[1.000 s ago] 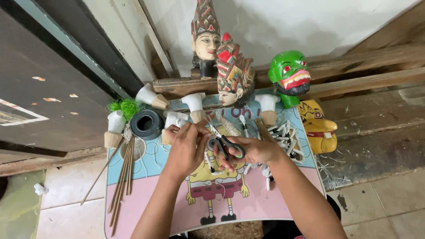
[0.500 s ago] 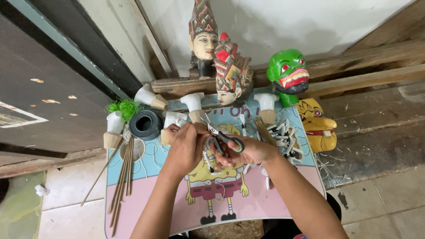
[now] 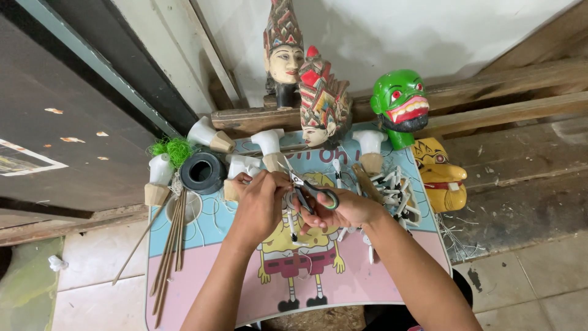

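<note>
right hand grips steel scissors, dark looped handles.

A white paper label with dark markings lies flat on the dark board at the far left, cut off by the picture's edge; it is a skewed rectangle. The small table's top is itself printed like a sign: blue upper half, pink lower half, a yellow cartoon figure in the middle and faint lettering along the far edge.
</note>
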